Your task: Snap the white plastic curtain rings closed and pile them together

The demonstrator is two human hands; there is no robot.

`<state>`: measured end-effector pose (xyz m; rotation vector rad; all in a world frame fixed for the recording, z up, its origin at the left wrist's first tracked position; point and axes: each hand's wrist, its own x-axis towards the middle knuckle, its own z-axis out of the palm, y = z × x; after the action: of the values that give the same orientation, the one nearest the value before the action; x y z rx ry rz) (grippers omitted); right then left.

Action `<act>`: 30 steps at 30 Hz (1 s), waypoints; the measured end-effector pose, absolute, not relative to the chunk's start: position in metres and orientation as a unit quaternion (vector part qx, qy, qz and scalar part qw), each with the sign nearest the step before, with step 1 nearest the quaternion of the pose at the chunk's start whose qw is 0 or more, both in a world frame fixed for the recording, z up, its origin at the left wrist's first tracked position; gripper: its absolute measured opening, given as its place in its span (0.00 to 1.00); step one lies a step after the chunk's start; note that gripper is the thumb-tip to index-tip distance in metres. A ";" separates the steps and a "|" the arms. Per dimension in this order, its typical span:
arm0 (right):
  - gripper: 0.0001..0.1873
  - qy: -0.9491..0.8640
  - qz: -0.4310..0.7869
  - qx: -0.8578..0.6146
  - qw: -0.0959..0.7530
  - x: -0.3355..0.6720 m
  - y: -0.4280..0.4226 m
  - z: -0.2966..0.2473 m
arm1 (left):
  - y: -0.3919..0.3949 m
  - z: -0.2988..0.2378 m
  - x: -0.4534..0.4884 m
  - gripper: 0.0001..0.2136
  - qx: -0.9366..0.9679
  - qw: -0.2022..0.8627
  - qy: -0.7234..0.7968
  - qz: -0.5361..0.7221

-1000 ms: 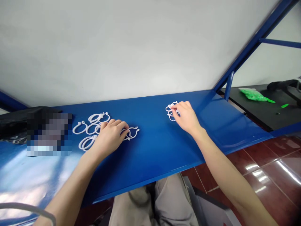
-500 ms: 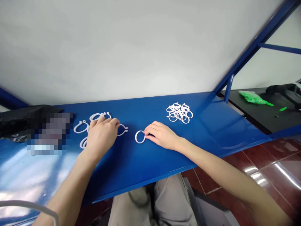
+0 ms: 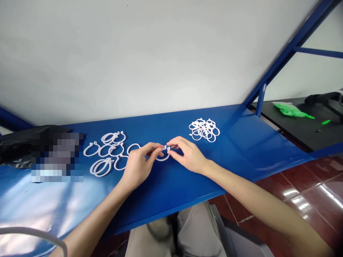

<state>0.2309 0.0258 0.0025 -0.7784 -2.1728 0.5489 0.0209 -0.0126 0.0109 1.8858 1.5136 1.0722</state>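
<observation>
A white curtain ring (image 3: 162, 159) stands between my hands with its gap at the top and its two small end loops apart. My left hand (image 3: 142, 160) pinches one end between thumb and fingers. At the other end, my right hand (image 3: 189, 153) has its thumb and fingertips closed on the ring. Just left, another white curtain ring (image 3: 133, 145) lies partly behind my left hand. Several more white rings (image 3: 103, 150) are spread at the left, some overlapping, with visible gaps and end loops.
A pile of white rings (image 3: 205, 129) lies at the back right of the blue table (image 3: 171, 192). Black plastic (image 3: 16, 142) sits at the far left. A pale wall (image 3: 160, 60) rises behind. On a black table to the right is a bright green bag (image 3: 291, 109).
My left hand has moved right from the left group of rings to the ring at my right hand. That ring now shows its gap at the top, with both hands on it.
</observation>
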 end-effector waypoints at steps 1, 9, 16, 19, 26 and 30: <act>0.09 -0.828 0.262 -0.323 0.377 0.230 0.026 0.002 | -0.012 0.010 0.021 0.14 0.671 0.263 0.559 0.410; 0.05 -0.743 0.402 -0.363 0.393 0.222 0.025 0.002 | -0.011 0.000 0.026 0.18 0.623 0.358 0.550 0.427; 0.06 -0.799 0.304 -0.330 0.399 0.224 0.022 -0.005 | -0.015 -0.002 0.030 0.14 0.661 0.339 0.525 0.416; 0.06 -0.802 0.293 -0.320 0.410 0.224 0.021 -0.004 | -0.017 -0.001 0.032 0.12 0.658 0.333 0.523 0.427; 0.07 -0.765 0.324 -0.349 0.433 0.220 0.020 0.000 | -0.016 -0.001 0.038 0.14 0.591 0.373 0.518 0.493; 0.07 -0.787 0.282 -0.356 0.417 0.221 0.020 -0.004 | -0.016 -0.003 0.038 0.13 0.613 0.358 0.520 0.476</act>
<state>0.2213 0.0204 -0.0039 -0.8939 -1.9764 0.7079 0.0376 -0.0165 -0.0034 1.5816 1.3405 1.2269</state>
